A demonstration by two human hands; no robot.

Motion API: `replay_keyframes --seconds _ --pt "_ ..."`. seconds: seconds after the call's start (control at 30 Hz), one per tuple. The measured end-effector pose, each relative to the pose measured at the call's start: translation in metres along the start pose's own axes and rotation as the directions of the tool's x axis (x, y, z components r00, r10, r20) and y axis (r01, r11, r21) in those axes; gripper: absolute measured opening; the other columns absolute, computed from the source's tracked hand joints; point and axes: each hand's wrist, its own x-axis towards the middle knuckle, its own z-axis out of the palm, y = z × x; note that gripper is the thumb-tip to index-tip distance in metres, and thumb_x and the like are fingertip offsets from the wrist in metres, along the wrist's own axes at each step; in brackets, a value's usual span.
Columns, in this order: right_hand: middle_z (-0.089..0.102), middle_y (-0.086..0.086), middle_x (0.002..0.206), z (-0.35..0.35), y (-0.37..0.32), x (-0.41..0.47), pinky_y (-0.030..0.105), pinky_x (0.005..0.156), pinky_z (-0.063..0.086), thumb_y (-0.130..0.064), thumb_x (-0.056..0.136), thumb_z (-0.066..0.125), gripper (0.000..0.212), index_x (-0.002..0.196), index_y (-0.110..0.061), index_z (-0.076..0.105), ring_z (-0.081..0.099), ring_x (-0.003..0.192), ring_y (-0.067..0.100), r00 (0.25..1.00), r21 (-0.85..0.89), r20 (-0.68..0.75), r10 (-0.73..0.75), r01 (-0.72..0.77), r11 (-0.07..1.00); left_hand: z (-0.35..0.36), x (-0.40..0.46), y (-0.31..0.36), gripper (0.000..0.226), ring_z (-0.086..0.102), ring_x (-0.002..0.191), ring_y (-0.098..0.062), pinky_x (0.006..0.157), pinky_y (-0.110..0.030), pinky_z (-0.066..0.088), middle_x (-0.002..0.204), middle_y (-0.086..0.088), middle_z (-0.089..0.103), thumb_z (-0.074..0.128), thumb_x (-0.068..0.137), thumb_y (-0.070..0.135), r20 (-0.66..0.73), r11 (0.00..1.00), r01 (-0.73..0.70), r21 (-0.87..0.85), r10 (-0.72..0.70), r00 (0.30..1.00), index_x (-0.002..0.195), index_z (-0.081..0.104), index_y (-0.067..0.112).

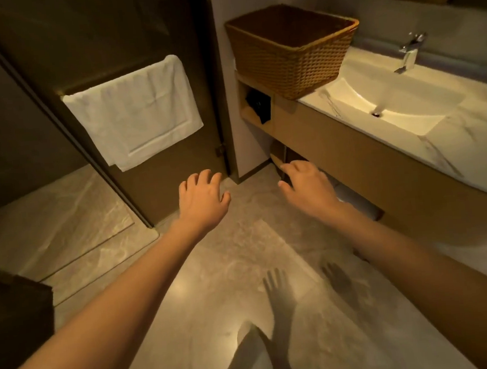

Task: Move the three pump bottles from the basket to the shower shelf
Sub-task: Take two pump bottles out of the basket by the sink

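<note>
A wicker basket [293, 55] sits on the counter beside the sink [388, 109]; a towel [134, 114] hangs left. The left hand [201, 199] and right hand [306, 186] hover empty, fingers spread

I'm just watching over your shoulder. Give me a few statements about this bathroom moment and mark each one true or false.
1. Both hands, left hand and right hand, are empty. True.
2. The wicker basket sits on the floor. False: it stands on the vanity counter, beside the sink.
3. A white towel hangs on the dark door. True.
4. The left hand grips a pump bottle. False: its fingers are spread, holding nothing.
</note>
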Motion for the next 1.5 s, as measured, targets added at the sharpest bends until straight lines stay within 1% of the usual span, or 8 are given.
replay_keyframes --seconds 0.17,0.33,0.5,0.8,1.03,1.23,1.4,1.5 --pt "0.048 0.013 0.137 -0.005 0.020 0.123 0.043 0.103 0.037 -0.033 0.096 0.042 0.046 0.137 -0.012 0.042 0.039 0.129 0.030 0.995 -0.020 -0.104 0.005 -0.007 1.000 -0.001 0.117 -0.020 0.053 0.029 0.137 -0.031 0.110 -0.048 0.025 0.148 -0.008 0.036 0.040 0.094 0.043 -0.060 0.999 -0.009 0.031 0.011 0.998 0.140 0.037 0.018" --pt "0.047 0.013 0.139 -0.008 0.026 0.226 0.044 0.108 0.034 -0.032 0.096 0.041 0.047 0.138 -0.010 0.040 0.036 0.132 0.030 0.994 -0.005 -0.107 0.035 -0.036 0.999 -0.005 0.225 -0.035 0.053 0.029 0.136 -0.032 0.109 -0.048 0.027 0.149 -0.009 0.036 0.042 0.093 0.042 -0.039 0.999 -0.036 0.031 0.038 0.999 0.140 0.038 0.018" --pt "0.040 0.014 0.145 -0.018 0.045 0.312 0.046 0.115 0.023 -0.032 0.096 0.041 0.046 0.138 -0.011 0.041 0.022 0.141 0.032 0.986 -0.049 -0.161 0.032 -0.040 0.998 -0.014 0.321 -0.038 0.052 0.031 0.136 -0.033 0.110 -0.049 0.026 0.149 -0.010 0.036 0.042 0.093 0.041 -0.059 0.999 -0.042 0.017 0.043 0.997 0.140 0.038 0.018" --pt "0.038 0.016 0.146 -0.073 0.106 0.484 0.045 0.115 0.023 -0.032 0.097 0.042 0.048 0.139 -0.010 0.039 0.024 0.141 0.031 0.944 -0.024 -0.323 -0.070 0.065 0.998 -0.037 0.500 -0.008 0.054 0.028 0.139 -0.032 0.113 -0.049 0.025 0.150 -0.009 0.036 0.041 0.093 0.042 -0.194 1.000 -0.028 0.005 0.029 0.981 0.142 0.036 0.018" --pt "0.040 0.017 0.144 -0.095 0.166 0.602 0.043 0.112 0.026 -0.031 0.096 0.044 0.049 0.139 -0.008 0.039 0.029 0.137 0.033 0.977 0.009 -0.194 -0.084 0.087 0.996 -0.048 0.624 0.031 0.052 0.030 0.137 -0.033 0.111 -0.051 0.024 0.147 -0.010 0.039 0.037 0.093 0.042 -0.258 1.000 0.008 -0.006 -0.009 0.966 0.139 0.039 0.017" --pt "0.036 0.018 0.145 -0.082 0.205 0.668 0.045 0.112 0.028 -0.033 0.095 0.046 0.054 0.141 -0.008 0.033 0.028 0.136 0.034 0.998 0.068 -0.011 -0.061 0.061 0.996 -0.039 0.688 0.054 0.051 0.028 0.138 -0.032 0.113 -0.049 0.023 0.149 -0.012 0.035 0.035 0.095 0.042 -0.227 1.000 -0.004 -0.027 -0.002 0.974 0.139 0.039 0.017" --pt "0.035 0.018 0.145 -0.061 0.232 0.718 0.045 0.112 0.027 -0.035 0.094 0.047 0.057 0.141 -0.009 0.031 0.028 0.135 0.035 0.999 0.063 0.042 -0.005 0.002 0.998 -0.031 0.735 0.077 0.053 0.021 0.141 -0.032 0.115 -0.047 0.018 0.153 -0.012 0.028 0.036 0.096 0.040 -0.164 0.995 -0.097 -0.026 0.092 0.982 0.143 0.035 0.015" --pt "0.035 0.018 0.145 -0.047 0.241 0.738 0.044 0.112 0.026 -0.036 0.092 0.048 0.058 0.141 -0.010 0.030 0.029 0.135 0.035 0.999 0.059 0.027 0.041 -0.043 0.997 -0.018 0.753 0.094 0.055 0.019 0.141 -0.032 0.114 -0.047 0.019 0.155 -0.013 0.023 0.038 0.095 0.041 -0.097 0.995 -0.084 -0.046 0.079 0.992 0.144 0.031 0.016"
